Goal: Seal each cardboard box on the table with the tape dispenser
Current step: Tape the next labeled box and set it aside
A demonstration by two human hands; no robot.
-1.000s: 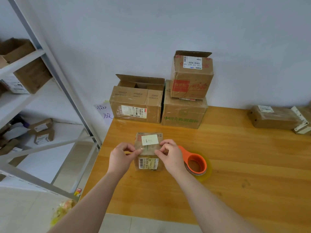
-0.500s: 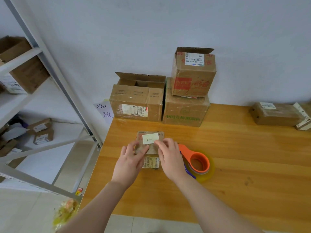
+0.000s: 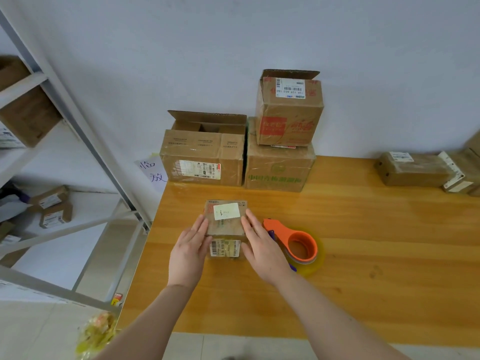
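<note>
Now, no longer pinching its top, the left hand [image 3: 189, 252] and right hand [image 3: 262, 252] press flat, fingers straight, against either side of the small box [image 3: 226, 226] on the surface [image 3: 376, 268], tape dispenser [image 3: 301, 246] just beside the right, open boxes [image 3: 202, 162] behind.

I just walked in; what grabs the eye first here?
The left hand and right hand press flat against the sides of a small cardboard box on the wooden table. An orange tape dispenser lies just right of it; larger boxes stand stacked against the wall behind.
</note>
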